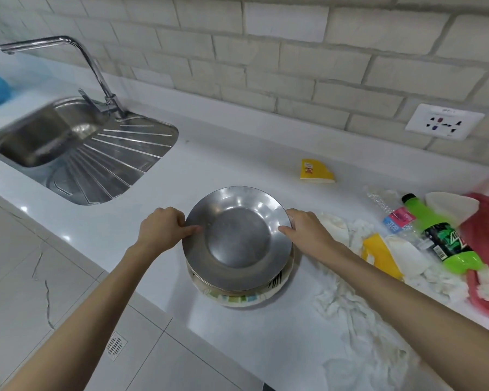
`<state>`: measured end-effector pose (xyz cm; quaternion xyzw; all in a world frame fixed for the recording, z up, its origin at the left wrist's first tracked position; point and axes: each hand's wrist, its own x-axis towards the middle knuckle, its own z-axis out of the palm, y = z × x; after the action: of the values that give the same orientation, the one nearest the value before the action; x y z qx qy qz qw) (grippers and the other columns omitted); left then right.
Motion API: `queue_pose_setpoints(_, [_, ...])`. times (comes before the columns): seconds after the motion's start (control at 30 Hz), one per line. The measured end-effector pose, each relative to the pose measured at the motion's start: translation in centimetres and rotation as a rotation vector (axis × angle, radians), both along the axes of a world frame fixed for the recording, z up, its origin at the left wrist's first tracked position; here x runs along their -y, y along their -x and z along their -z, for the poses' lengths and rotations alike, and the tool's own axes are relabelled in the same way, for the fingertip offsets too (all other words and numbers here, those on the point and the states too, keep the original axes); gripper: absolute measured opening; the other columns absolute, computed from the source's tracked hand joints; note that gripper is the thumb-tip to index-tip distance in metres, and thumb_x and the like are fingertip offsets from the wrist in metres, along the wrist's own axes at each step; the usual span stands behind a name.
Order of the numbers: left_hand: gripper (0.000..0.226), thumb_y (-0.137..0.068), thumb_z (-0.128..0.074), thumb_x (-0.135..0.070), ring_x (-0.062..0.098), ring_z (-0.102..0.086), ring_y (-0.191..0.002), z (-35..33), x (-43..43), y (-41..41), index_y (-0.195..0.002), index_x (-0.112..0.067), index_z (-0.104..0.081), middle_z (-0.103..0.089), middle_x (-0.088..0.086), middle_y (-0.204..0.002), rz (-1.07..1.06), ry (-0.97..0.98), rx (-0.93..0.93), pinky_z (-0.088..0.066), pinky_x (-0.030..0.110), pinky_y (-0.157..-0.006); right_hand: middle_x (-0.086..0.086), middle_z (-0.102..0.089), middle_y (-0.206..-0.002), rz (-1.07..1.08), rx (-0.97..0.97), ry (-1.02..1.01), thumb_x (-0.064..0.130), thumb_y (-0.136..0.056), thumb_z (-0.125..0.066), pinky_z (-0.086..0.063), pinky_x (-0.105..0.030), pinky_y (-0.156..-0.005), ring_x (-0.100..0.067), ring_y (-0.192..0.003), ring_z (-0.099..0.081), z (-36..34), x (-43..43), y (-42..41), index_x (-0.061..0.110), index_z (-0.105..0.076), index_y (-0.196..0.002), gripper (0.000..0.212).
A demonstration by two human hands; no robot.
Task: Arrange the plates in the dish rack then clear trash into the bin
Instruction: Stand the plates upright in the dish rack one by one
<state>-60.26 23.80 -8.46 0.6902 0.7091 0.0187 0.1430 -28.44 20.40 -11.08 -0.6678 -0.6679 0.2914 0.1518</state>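
Observation:
A steel plate point(236, 235) tops a stack of plates near the counter's front edge; a patterned white plate point(240, 297) lies at the bottom. My left hand point(164, 228) grips the steel plate's left rim, thumb on top. My right hand point(308, 230) grips its right rim the same way. The trash lies to the right: a green bottle point(441, 238), a crushed clear bottle point(393, 213), yellow wrappers point(381, 256), crumpled white tissues point(342, 303) and a yellow paper piece point(316, 172). No dish rack or bin is in view.
A steel sink point(40, 136) with a ribbed drainboard point(119, 162) and a tap point(68, 52) is set into the white counter point(237, 153) at the left. A red plastic bag point(486, 249) lies at the far right. A wall socket point(445, 121) sits on the brick wall.

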Motion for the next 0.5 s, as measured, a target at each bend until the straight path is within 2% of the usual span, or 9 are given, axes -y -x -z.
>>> queue_pose_setpoints(0.1, [0.051, -0.077, -0.075, -0.057, 0.015, -0.052, -0.061, 0.2, 0.6, 0.0, -0.053, -0.02, -0.051, -0.054, -0.004, -0.052, -0.053, -0.044, 0.171, -0.035, 0.028, -0.053, 0.006, -0.053, -0.068, 0.038, -0.077, -0.051, 0.026, -0.091, -0.063, -0.047, -0.035, -0.071, -0.021, -0.074, -0.053, 0.2, 0.1, -0.5, 0.011, -0.064, -0.113, 0.026])
queue_pose_setpoints(0.2, [0.043, -0.078, -0.078, -0.051, 0.017, -0.058, -0.062, 0.4, 1.1, -0.1, -0.055, -0.019, -0.059, -0.058, -0.004, -0.052, -0.068, -0.066, 0.292, -0.044, 0.033, -0.055, 0.012, -0.05, -0.059, 0.094, -0.143, -0.096, 0.022, -0.09, -0.065, -0.047, -0.033, -0.07, -0.014, -0.065, -0.052, 0.0, 0.3, -0.9, 0.014, -0.063, -0.118, 0.03])
queue_pose_setpoints(0.3, [0.041, -0.08, -0.079, -0.043, 0.019, -0.06, -0.049, 0.4, 1.3, -0.3, -0.058, -0.013, -0.064, -0.062, -0.001, -0.048, -0.08, -0.044, 0.414, -0.05, 0.03, -0.056, 0.011, -0.049, -0.045, 0.144, -0.231, -0.124, 0.016, -0.09, -0.066, -0.041, -0.022, -0.064, -0.006, -0.053, -0.048, -0.3, 0.3, -1.5, 0.017, -0.064, -0.107, 0.017])
queue_pose_setpoints(0.37, [0.043, -0.081, -0.078, -0.042, 0.019, -0.06, -0.045, 0.5, 1.4, -0.4, -0.056, -0.01, -0.064, -0.062, 0.001, -0.046, -0.061, -0.033, 0.398, -0.051, 0.029, -0.056, 0.011, -0.051, -0.042, 0.146, -0.262, -0.11, 0.014, -0.091, -0.066, -0.037, -0.013, -0.059, -0.003, -0.051, -0.049, -0.6, 0.2, -1.7, 0.017, -0.06, -0.096, 0.008])
queue_pose_setpoints(0.5, [0.051, -0.082, -0.075, -0.047, 0.015, -0.058, -0.044, 0.7, 1.3, -0.1, -0.05, -0.011, -0.059, -0.06, 0.001, -0.043, -0.019, -0.015, 0.322, -0.053, 0.034, -0.058, -0.001, -0.056, -0.051, 0.132, -0.268, -0.06, 0.016, -0.091, -0.065, -0.037, -0.026, -0.059, -0.014, -0.052, -0.047, -0.3, 0.0, -1.5, 0.01, -0.06, -0.088, 0.009])
